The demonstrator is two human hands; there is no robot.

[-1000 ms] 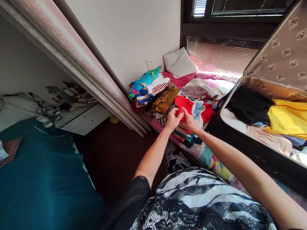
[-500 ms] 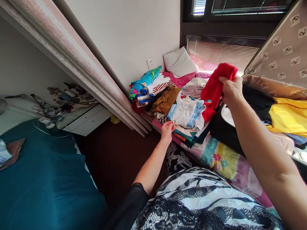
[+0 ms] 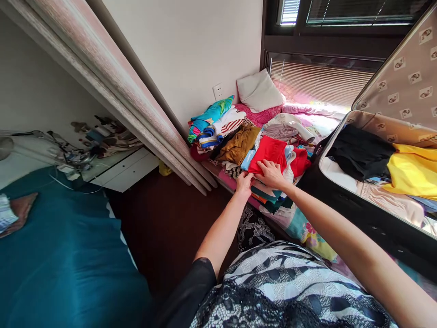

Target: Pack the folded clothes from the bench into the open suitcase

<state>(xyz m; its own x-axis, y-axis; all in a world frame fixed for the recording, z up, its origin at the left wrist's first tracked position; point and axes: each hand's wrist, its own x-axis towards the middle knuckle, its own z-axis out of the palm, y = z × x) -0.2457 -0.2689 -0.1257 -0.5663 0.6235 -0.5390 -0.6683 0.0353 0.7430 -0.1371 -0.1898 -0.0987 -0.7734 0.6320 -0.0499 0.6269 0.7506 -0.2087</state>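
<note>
A folded red garment (image 3: 271, 150) lies flat on top of a pile of clothes, over a white-and-blue piece. My right hand (image 3: 272, 174) rests on its near edge, fingers stretched out over the fabric. Just left of it, my left hand (image 3: 244, 183) is closed at the near left corner of the pile; what its fingers pinch is hidden. Under my hands are dark green and orange folded clothes (image 3: 269, 198). A brown garment (image 3: 241, 143) lies beside the red one, and another red piece (image 3: 301, 161) sits to its right.
An open black suitcase (image 3: 362, 212) with a yellow garment (image 3: 414, 168) and black clothing (image 3: 362, 150) stands at the right. Behind the pile are a pale cushion (image 3: 258, 91) and a turquoise bundle (image 3: 213, 114). A curtain (image 3: 146, 109) hangs left; a teal-covered bed (image 3: 68, 246) lies beyond the dark floor.
My right hand has come down and left from beside the suitcase, laying the raised red garment onto the pile. My left hand stays near the pile's front corner.
</note>
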